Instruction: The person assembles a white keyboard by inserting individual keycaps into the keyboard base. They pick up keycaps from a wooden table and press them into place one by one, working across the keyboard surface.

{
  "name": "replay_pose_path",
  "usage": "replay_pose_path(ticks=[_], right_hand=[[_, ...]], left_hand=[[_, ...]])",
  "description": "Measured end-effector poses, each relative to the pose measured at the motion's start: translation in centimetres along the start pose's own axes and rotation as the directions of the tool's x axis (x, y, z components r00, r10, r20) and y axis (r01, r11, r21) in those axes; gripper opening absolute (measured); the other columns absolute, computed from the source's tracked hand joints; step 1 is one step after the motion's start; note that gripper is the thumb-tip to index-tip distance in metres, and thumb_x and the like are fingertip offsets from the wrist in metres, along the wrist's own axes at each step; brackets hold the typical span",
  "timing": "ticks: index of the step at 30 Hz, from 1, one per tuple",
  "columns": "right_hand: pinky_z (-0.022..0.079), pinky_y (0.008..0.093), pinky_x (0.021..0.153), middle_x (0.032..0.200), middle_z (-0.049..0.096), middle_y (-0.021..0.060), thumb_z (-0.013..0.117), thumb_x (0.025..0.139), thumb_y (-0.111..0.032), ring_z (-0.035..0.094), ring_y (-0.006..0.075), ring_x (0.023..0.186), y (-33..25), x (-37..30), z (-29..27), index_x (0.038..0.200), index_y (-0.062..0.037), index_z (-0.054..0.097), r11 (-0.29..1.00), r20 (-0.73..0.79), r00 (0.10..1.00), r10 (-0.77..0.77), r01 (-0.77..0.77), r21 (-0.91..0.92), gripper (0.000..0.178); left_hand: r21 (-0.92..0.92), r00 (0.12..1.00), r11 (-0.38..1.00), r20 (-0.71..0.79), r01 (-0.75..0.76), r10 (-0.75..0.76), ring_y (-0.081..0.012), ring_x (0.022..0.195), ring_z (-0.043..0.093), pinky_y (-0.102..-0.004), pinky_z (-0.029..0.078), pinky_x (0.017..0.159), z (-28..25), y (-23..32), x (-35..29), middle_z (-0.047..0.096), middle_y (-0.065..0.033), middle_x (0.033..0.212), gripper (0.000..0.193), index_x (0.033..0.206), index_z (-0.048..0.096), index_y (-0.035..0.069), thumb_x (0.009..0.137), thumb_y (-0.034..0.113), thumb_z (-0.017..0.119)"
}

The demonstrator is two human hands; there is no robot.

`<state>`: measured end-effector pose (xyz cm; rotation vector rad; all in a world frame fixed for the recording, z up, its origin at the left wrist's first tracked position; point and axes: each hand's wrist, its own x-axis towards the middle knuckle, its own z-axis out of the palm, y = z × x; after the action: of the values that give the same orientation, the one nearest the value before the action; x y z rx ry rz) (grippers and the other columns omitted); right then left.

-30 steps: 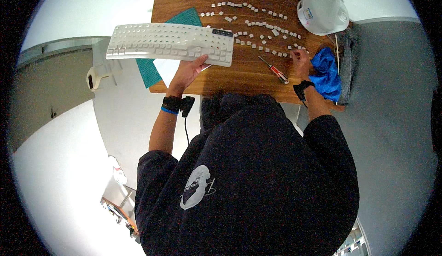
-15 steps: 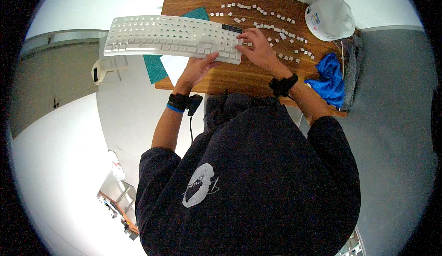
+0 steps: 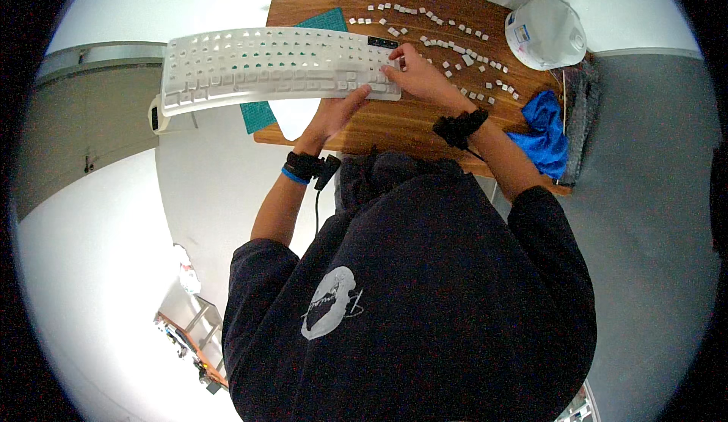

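Observation:
A white keyboard is held up over the table's left part, reaching past its edge. Keycaps fill its lower rows, while the upper rows show bare key sockets. My left hand is closed around the near edge toward its right end, thumb on top and the other fingers hidden underneath. At the right end, the bent fingers and thumb of my right hand touch the number-pad area. Anything small between those fingertips cannot be made out. Loose white keycaps lie in uneven rows on the table, to the right of the keyboard.
The wooden table bears a green cutting mat and a white sheet, partly beneath the keyboard. At the right are a white translucent tub, a blue cloth and a grey fuzzy textile.
The keyboard's left end has swung nearer and a little left, so it lies at a different tilt. My left hand shifted slightly right with it; my right hand's fingers moved slightly up along the right end.

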<state>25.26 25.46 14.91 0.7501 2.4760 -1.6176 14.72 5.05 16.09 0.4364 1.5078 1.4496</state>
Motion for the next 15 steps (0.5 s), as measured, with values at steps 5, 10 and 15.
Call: replay_pose_path(ticks=[5, 10, 15], right_hand=[[0.051, 0.0415, 0.083, 0.107, 0.061, 0.0221, 0.060, 0.097, -0.035, 0.062, 0.0274, 0.097, 1.7, 1.6, 1.0, 0.122, 0.0026, 0.042, 0.999, 0.171, 0.985, 0.036, -0.039, 0.014, 0.048], [0.050, 0.0413, 0.081, 0.105, 0.062, 0.0238, 0.056, 0.099, -0.031, 0.063, 0.0295, 0.095, 2.1, 1.7, 2.4, 0.121, 0.0036, 0.039, 0.998, 0.143, 0.989, 0.023, -0.015, -0.059, 0.044], [0.051, 0.0446, 0.072, 0.097, 0.062, 0.0285, 0.053, 0.099, -0.027, 0.065, 0.0340, 0.085, 1.7, 0.8, 3.4, 0.121, 0.0043, 0.032, 0.993, 0.205, 0.972, 0.111, -0.104, -0.046, 0.044]], left_hand=[[0.195, 0.998, 0.980, 0.042, 0.038, -0.047, -0.0175, 0.111, 0.059, -0.0309, 0.052, 0.090, -0.2, 0.7, -0.6, 0.062, -0.0099, 0.124, 0.043, 0.133, 0.053, 0.001, 0.098, 0.023, 0.063], [0.282, 0.994, 0.958, 0.113, -0.045, 0.014, -0.0181, 0.114, 0.058, -0.0328, 0.048, 0.096, -0.4, 0.6, -0.5, 0.061, -0.0111, 0.127, 0.043, 0.134, 0.053, 0.000, 0.098, 0.021, 0.063], [0.231, 0.991, 0.971, 0.127, -0.070, 0.041, -0.0191, 0.115, 0.057, -0.0342, 0.046, 0.100, -0.1, 0.1, -0.8, 0.061, -0.0115, 0.127, 0.042, 0.134, 0.052, 0.000, 0.098, 0.019, 0.062]])
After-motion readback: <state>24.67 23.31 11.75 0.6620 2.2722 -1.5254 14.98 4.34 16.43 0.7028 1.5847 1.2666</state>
